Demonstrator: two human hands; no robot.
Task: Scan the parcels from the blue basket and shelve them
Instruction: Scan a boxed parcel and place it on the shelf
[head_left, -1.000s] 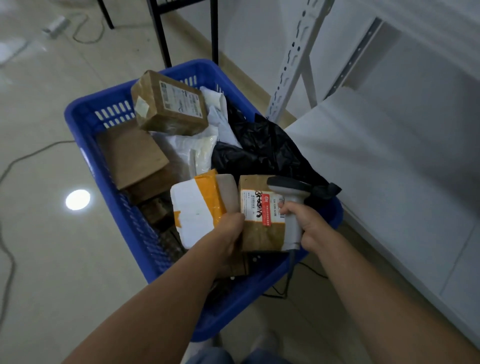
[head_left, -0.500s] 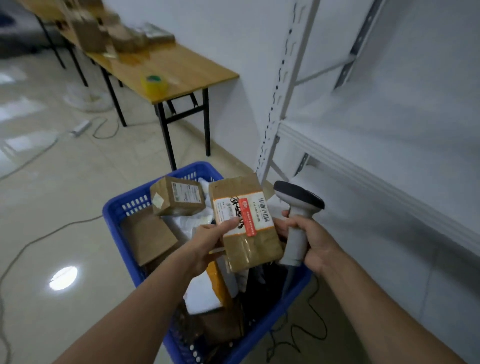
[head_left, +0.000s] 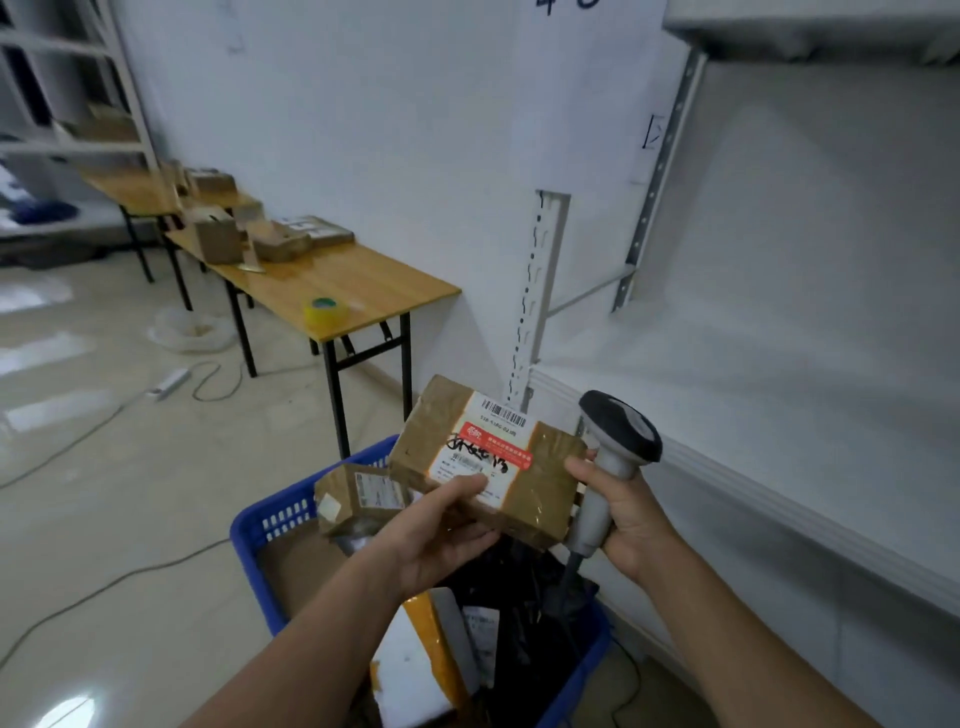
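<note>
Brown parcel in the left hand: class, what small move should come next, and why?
Probably swing the scanner in the right hand to face the barcode label: the left hand holds the brown parcel label-up above the blue basket, while the scanner stands upright beside it.

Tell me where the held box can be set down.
Bare: the white shelf board, between the slotted upright and its front lip; also the near end of the wooden table, around the tape roll. Crowded: that table's far end, stacked with boxes, and the blue basket, full of parcels.
</note>
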